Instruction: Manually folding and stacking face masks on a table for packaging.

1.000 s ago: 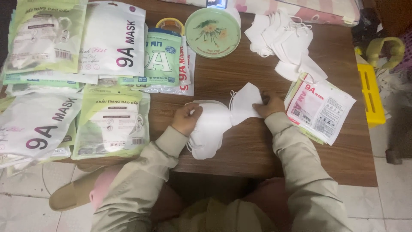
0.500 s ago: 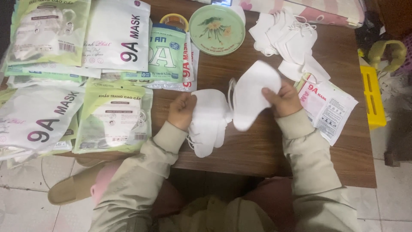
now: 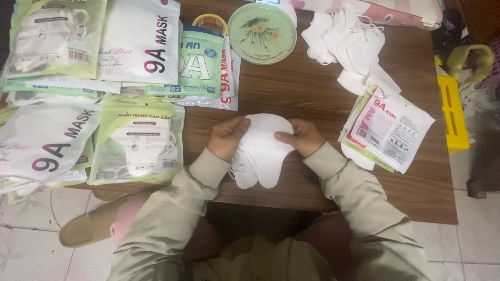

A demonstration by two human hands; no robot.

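The brown wooden table (image 3: 312, 93) fills most of the view and carries every item described here. Its left portion is covered by overlapping sealed mask packages (image 3: 140, 41), white and pale green, lying flat in rows; the nearest pale green package (image 3: 136, 140) lies just left of the left hand. At the far right, a loose pile of white face masks (image 3: 354, 44) rests with ear loops spread. Near the right edge lies a short stack of empty mask pouches (image 3: 390, 130), white with red print, tilted off square to the table. A round green tin lid (image 3: 262, 33) with a flower motif sits at the far centre, and a yellow-rimmed container (image 3: 210, 22) is partly hidden just beside it, behind a package. At the near centre edge, a stack of folded white masks (image 3: 263, 151) lies on the table, its lower end overhanging toward the person. The left hand (image 3: 227, 137) grasps the stack's left edge, fingers curled over the top mask. The right hand (image 3: 303, 138) grasps the right edge, thumb on top. Both sleeves are beige.
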